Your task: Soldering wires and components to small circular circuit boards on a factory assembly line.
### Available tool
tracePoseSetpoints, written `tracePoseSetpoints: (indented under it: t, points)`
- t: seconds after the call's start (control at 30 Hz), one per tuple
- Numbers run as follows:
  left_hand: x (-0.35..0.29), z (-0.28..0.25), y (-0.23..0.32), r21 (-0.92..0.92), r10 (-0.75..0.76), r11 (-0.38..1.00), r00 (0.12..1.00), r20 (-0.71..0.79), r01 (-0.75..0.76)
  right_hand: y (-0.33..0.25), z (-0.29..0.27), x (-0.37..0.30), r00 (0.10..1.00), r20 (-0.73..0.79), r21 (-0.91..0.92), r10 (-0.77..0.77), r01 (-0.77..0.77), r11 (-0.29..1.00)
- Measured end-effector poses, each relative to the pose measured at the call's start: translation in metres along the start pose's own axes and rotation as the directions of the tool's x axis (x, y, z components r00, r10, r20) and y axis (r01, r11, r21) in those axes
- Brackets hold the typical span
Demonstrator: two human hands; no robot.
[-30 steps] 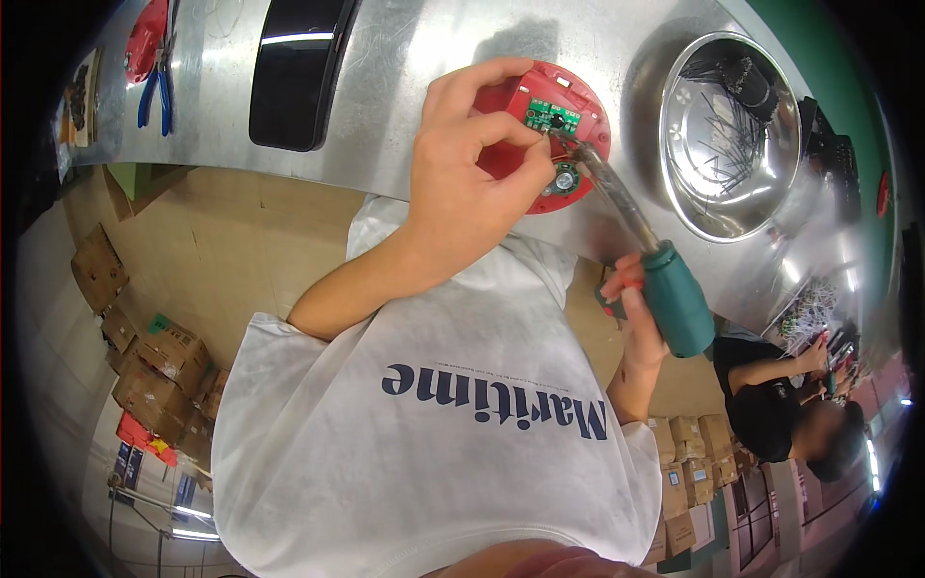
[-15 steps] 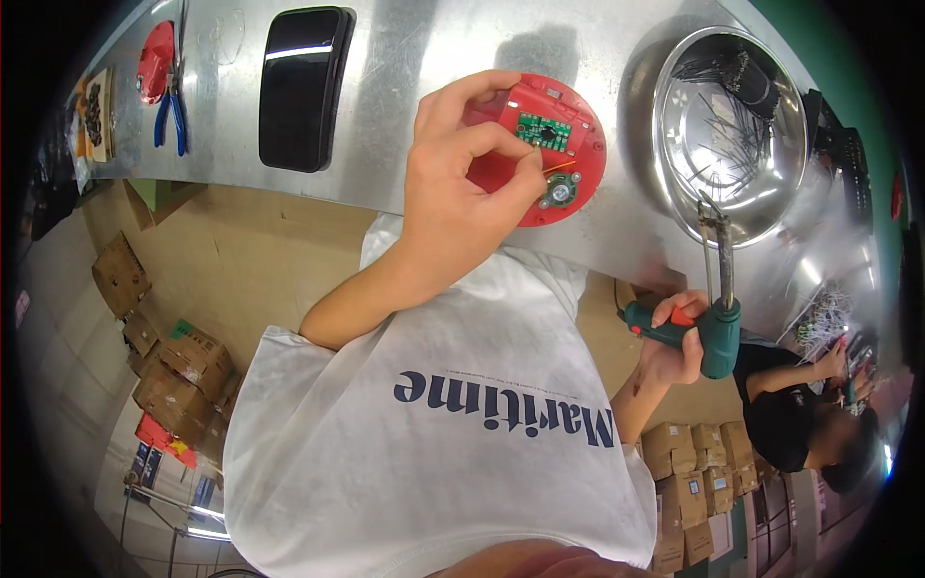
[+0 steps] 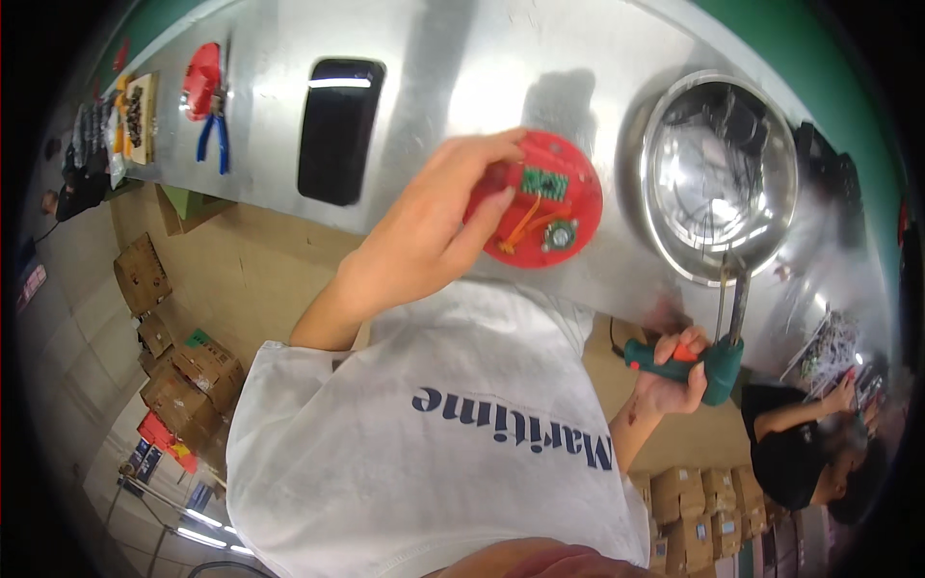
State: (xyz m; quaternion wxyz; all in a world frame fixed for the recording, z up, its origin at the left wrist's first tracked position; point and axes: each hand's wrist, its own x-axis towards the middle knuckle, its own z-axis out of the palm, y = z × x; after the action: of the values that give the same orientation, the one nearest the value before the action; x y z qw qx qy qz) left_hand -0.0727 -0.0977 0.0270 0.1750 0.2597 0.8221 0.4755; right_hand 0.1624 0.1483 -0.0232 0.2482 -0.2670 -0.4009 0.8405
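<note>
Your right hand is gripping a green soldering gun, its barrel pointing away from you, while the red disc is lying ahead-left of that grip, nearer your left hand, which is touching its edge with thumb and forefinger parted.

The counter is smooth, shiny metal, the basin at right mirror-polished metal. The red housing and green soldering gun body look plastic; the phone glossy, the shirt matt cloth.
</note>
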Motion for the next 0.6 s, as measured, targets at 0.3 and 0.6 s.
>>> tracePoseSetpoints:
  t: [0.3,0.6]
  points:
    - [0.072,-0.045,-0.012,0.401,0.156,0.835,0.862,0.482,-0.376,0.007,-0.001,-0.002,0.993,-0.113,0.052,-0.034,0.040,0.998]
    - [0.242,-0.159,-0.127,0.619,0.295,0.667,0.616,-0.730,0.414,0.005,0.013,-0.003,0.996,-0.082,0.016,-0.035,0.037,0.999]
